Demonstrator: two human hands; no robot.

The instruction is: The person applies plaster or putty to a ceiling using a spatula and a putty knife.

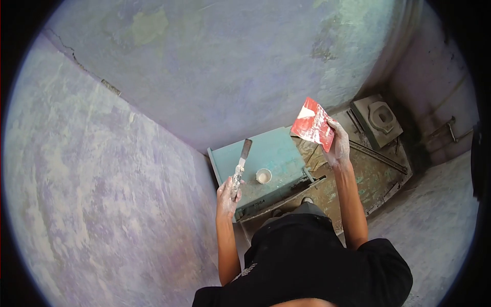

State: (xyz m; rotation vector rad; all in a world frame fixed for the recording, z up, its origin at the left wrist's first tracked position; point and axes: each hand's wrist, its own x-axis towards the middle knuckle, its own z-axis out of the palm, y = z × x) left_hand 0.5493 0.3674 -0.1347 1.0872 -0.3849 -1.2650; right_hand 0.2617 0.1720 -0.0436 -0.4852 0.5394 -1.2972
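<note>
My left hand (226, 199) is closed around a narrow putty knife (242, 165) smeared with white putty. The tool points up and away from me over a light teal cabinet-like surface (279, 146). On that surface, just right of the knife, stands a small cup (263, 176) with pale material inside. My right hand (338, 146) grips a flat red spreader (314, 124) by its lower right edge, with white putty streaked across its face. The two tools are apart. White residue covers both hands.
A patchy bluish wall (245, 66) rises ahead, and a whitish mottled wall (97, 194) stands at left. A squat toilet pan (382, 116) lies at the far right, near a wall tap (451, 129). Long dark rails (378, 155) lie across the stained floor (365, 187).
</note>
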